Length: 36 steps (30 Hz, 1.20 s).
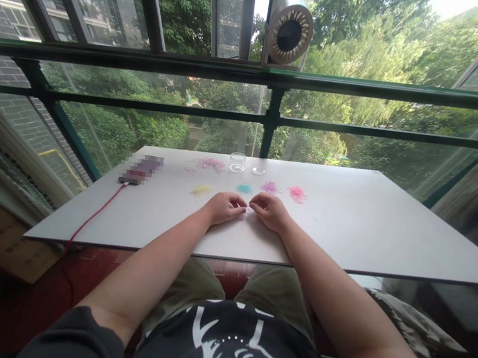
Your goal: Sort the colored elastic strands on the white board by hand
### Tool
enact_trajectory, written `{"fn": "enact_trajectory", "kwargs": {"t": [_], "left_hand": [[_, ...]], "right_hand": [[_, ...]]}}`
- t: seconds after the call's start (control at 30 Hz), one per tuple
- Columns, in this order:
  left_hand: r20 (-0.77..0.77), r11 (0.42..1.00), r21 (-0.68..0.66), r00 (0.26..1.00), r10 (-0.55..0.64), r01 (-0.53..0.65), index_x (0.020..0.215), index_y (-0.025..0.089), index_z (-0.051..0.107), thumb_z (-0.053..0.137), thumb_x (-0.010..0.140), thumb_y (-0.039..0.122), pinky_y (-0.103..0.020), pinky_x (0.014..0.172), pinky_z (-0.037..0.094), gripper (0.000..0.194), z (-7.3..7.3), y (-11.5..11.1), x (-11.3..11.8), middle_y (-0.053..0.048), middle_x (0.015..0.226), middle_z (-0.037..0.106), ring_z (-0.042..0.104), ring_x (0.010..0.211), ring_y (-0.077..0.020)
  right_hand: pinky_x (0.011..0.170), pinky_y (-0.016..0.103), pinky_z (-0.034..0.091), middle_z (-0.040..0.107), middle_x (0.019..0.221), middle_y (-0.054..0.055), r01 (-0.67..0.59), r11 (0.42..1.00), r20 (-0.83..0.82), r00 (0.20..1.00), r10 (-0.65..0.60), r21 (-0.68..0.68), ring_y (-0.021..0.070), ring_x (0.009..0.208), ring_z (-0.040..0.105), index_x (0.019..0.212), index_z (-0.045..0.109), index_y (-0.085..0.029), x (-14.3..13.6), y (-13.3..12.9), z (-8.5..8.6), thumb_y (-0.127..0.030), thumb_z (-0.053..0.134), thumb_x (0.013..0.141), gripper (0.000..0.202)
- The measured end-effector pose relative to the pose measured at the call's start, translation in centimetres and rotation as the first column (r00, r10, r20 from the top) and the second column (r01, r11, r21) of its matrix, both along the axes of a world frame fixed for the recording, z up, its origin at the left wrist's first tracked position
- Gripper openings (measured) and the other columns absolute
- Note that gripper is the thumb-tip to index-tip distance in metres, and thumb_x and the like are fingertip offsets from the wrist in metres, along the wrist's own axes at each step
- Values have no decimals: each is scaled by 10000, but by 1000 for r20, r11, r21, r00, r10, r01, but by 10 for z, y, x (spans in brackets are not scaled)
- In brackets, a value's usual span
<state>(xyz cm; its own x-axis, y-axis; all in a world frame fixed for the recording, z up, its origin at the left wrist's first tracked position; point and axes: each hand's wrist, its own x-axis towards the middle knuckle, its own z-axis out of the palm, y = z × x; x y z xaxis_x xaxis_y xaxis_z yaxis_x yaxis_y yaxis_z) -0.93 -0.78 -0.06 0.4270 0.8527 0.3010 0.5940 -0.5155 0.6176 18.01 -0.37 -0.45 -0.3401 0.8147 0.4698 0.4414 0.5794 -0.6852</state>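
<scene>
My left hand (225,208) and my right hand (269,211) rest near the table's front middle, fingertips pinched and almost meeting. Something tiny and pale shows between them, too small to name. Just beyond lie small piles of thin coloured pieces: a teal pile (244,188), a purple pile (270,187) and a red-pink pile (297,194). A yellow pile (201,190) sits left of my left hand, with a pink pile (210,164) farther back. Behind them stand a clear round container (237,162) and a low clear dish or lid (259,170).
The white table (364,224) reaches to a green railing (163,106) by the windows. At its left lies a blurred-out device (142,170) with a red cable (96,213) running over the front edge. A cardboard box (4,237) is below on the left.
</scene>
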Motion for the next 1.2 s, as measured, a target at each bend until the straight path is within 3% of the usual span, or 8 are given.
{"fn": "enact_trajectory", "kwargs": {"t": [0.37,0.53,0.9,1.2], "left_hand": [[20,1000,9,1000,15,-15,800,164,678,529,746,341,-223,645,431,237,1,0,2,-12,753,684,570,644,-117],[5,1000,-10,1000,16,-16,791,157,678,533,741,350,-220,615,426,247,1,-1,2,-19,734,684,567,625,-119],[34,1000,-14,999,-3,4,795,142,664,534,742,344,-219,623,440,246,0,2,3,-27,728,679,565,615,-115],[24,1000,-23,1000,13,-13,800,148,669,534,732,332,-224,624,441,238,0,2,2,-28,748,674,565,647,-123]], "right_hand": [[495,186,359,567,663,-13,-78,997,4,997,78,-25,69,516,451,831,597,-156,-2,-2,-3,-183,573,683,153],[511,191,349,560,631,-12,-57,997,75,996,54,43,71,521,442,728,623,-160,-3,0,-5,-168,566,691,68],[538,206,355,553,608,-7,-16,999,30,999,15,51,85,543,447,717,623,-149,-5,-3,0,-178,538,719,89],[496,204,367,537,601,-10,83,995,-218,971,-94,-61,82,506,454,737,561,-155,8,10,-7,-223,502,719,92]]}}
